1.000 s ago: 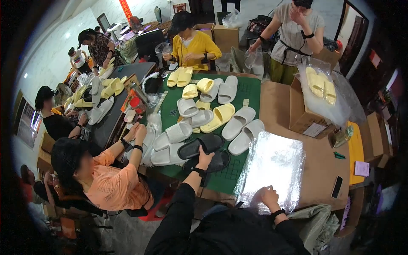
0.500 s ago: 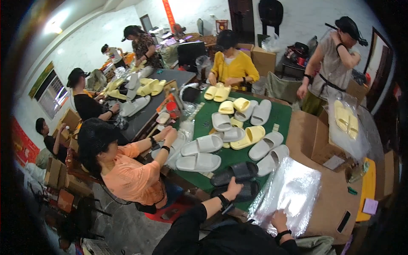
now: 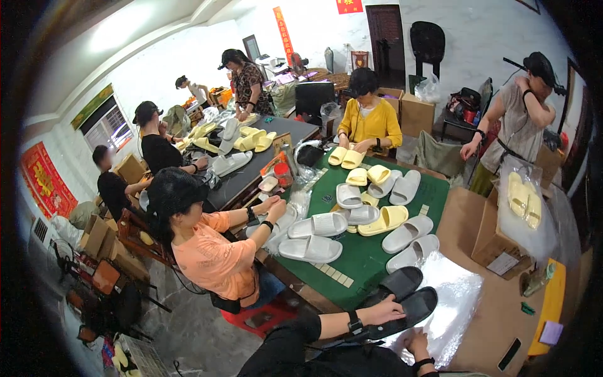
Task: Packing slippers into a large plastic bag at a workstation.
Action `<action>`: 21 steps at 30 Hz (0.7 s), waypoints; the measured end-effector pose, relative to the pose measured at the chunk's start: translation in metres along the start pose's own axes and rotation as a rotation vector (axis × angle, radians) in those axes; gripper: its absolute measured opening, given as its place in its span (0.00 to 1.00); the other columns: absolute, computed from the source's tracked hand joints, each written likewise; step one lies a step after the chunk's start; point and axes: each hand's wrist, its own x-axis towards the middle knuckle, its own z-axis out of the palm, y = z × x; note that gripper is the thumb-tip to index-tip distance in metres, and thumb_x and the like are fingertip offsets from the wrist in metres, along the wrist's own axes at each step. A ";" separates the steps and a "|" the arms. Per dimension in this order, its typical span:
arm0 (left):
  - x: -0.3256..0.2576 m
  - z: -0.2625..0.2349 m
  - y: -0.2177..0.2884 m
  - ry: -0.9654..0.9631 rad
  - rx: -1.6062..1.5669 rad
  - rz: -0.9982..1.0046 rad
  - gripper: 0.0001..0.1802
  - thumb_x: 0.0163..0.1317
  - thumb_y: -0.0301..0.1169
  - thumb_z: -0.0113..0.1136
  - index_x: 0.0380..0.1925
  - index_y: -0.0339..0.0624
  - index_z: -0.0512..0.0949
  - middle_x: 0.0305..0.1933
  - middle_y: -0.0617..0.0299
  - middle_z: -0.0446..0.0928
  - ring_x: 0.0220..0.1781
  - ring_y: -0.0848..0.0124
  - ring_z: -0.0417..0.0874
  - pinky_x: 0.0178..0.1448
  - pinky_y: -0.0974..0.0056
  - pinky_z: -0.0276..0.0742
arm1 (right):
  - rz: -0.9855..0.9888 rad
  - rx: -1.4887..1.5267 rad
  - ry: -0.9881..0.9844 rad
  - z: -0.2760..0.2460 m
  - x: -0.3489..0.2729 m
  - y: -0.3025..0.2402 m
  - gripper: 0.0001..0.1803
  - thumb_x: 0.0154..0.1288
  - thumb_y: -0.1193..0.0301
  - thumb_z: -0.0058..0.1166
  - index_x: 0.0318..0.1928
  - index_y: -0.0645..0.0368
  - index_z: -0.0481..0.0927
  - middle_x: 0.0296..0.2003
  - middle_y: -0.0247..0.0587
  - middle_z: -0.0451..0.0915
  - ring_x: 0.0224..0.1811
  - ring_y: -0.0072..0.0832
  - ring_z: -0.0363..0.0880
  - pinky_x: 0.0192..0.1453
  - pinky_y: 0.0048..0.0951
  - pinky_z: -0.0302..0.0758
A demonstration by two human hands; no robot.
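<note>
A pair of black slippers [image 3: 422, 305] lies partly over the green mat and partly over a stack of clear plastic bags [image 3: 461, 295]. My left hand [image 3: 384, 310] grips the slippers at their near side, thumb and fingers pressed on them. Low in the picture, my right hand [image 3: 416, 344] is at the near edge of the bags, its fingers curled on the plastic; the fingertips show only in part. Close beyond the slippers stand grey slippers [image 3: 311, 249] in pairs and several yellow slippers [image 3: 384, 220].
The green mat [image 3: 358, 270] covers the table, with brown board [image 3: 496, 314] to its right. A cardboard box [image 3: 496, 242] carries bagged yellow slippers [image 3: 524, 200]. A phone [image 3: 509, 354] lies at right. Co-workers sit left and across; another stands at far right.
My left hand has drawn the black slippers rightward, from the green mat onto the plastic bags. My right hand stays by the bags' near edge. The whole view has shifted a little.
</note>
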 end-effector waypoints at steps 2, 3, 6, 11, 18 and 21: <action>0.059 -0.049 -0.037 -0.338 0.615 0.438 0.23 0.48 0.13 0.49 0.41 0.42 0.54 0.41 0.56 0.60 0.44 0.63 0.72 0.58 0.59 0.69 | 0.140 0.162 -0.077 -0.015 -0.005 -0.007 0.32 0.53 0.55 0.46 0.58 0.53 0.64 0.60 0.44 0.61 0.59 0.49 0.60 0.61 0.38 0.60; 0.018 0.022 -0.017 -0.133 -0.161 0.025 0.20 0.50 0.15 0.50 0.40 0.41 0.55 0.41 0.56 0.61 0.44 0.63 0.72 0.59 0.58 0.69 | -0.001 0.043 -0.257 -0.031 -0.004 -0.001 0.33 0.52 0.57 0.48 0.60 0.52 0.62 0.61 0.45 0.59 0.59 0.42 0.62 0.63 0.36 0.59; 0.045 0.046 -0.042 -0.088 -0.275 0.006 0.29 0.52 0.16 0.50 0.53 0.40 0.51 0.45 0.55 0.61 0.48 0.65 0.72 0.59 0.59 0.68 | -0.338 0.439 0.524 0.009 -0.011 0.022 0.21 0.48 0.64 0.53 0.46 0.53 0.76 0.48 0.50 0.71 0.50 0.44 0.67 0.53 0.40 0.64; 0.054 0.056 -0.066 -0.162 0.162 -0.071 0.33 0.58 0.21 0.46 0.61 0.42 0.43 0.46 0.57 0.67 0.51 0.67 0.70 0.63 0.63 0.58 | -0.195 0.450 0.390 0.005 -0.017 0.060 0.20 0.50 0.62 0.53 0.44 0.56 0.76 0.43 0.51 0.74 0.46 0.43 0.71 0.50 0.39 0.66; 0.091 -0.068 -0.133 -0.660 1.793 0.233 0.17 0.48 0.25 0.48 0.41 0.32 0.71 0.33 0.48 0.75 0.29 0.57 0.74 0.32 0.55 0.69 | 0.120 0.484 0.148 -0.007 -0.042 0.108 0.19 0.53 0.61 0.54 0.42 0.60 0.77 0.35 0.52 0.79 0.39 0.42 0.77 0.45 0.38 0.71; 0.061 -0.090 -0.149 -0.598 1.810 0.433 0.15 0.48 0.30 0.53 0.37 0.34 0.72 0.37 0.47 0.73 0.39 0.49 0.74 0.39 0.50 0.71 | 0.011 0.634 0.353 -0.055 -0.053 0.071 0.15 0.55 0.64 0.52 0.40 0.61 0.76 0.36 0.53 0.78 0.38 0.43 0.77 0.45 0.38 0.70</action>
